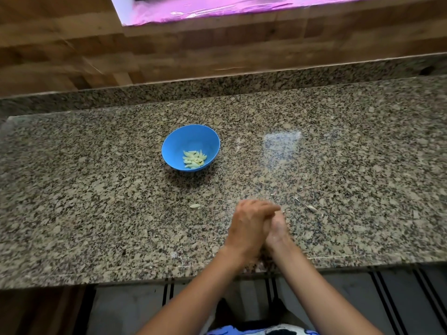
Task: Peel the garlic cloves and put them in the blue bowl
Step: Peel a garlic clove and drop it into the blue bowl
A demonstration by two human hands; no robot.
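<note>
Head view showed the left hand (246,226) and right hand (277,229) pressed palm to palm just above the near tabletop (96,213), likely rubbing skin off a clove or dusting off; whether anything lay between them I cannot tell, nor how the fingers closed; one pale peeled clove (194,206) lay loose beside them; farther back, the blue bowl (174,146) held a small heap of pale yellow peeled cloves (194,159), slim and glossy.

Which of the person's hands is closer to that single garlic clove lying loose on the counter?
Left. The left hand lies just right of the loose clove; the right hand is pressed against the left hand's far side, farther from the clove.
</note>
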